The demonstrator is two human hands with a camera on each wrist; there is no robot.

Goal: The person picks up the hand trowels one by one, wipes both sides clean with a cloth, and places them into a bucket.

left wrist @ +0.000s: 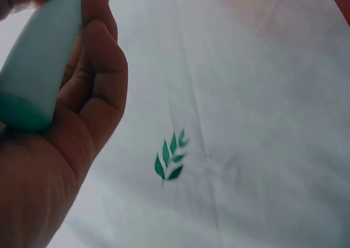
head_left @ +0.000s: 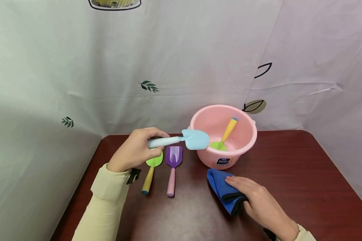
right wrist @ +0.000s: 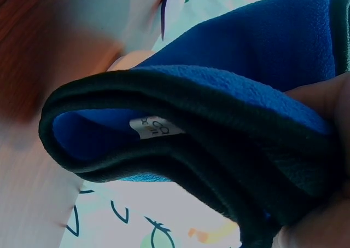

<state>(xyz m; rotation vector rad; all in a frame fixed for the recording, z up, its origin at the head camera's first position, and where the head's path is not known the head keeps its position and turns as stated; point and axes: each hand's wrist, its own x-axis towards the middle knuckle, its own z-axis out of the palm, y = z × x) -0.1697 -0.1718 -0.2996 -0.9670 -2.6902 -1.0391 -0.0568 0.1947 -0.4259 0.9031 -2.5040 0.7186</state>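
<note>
My left hand (head_left: 141,147) grips a toy shovel (head_left: 196,139) by its pale handle, its light blue blade pointing right and overlapping the bucket's rim in the head view. In the left wrist view the fingers curl round the pale handle (left wrist: 41,51), which has a green end. My right hand (head_left: 260,197) holds a folded blue cloth (head_left: 221,187) with black edging, in front of the bucket. The right wrist view shows the cloth (right wrist: 246,45) pinched between thumb and fingers, a white label inside its fold.
A pink bucket (head_left: 205,115) holds a green shovel with a yellow handle (head_left: 229,130). On the dark red table (head_left: 289,160) lie a green shovel with a yellow handle (head_left: 148,180) and a purple shovel with a pink handle (head_left: 172,180). A pale curtain (head_left: 184,60) hangs behind.
</note>
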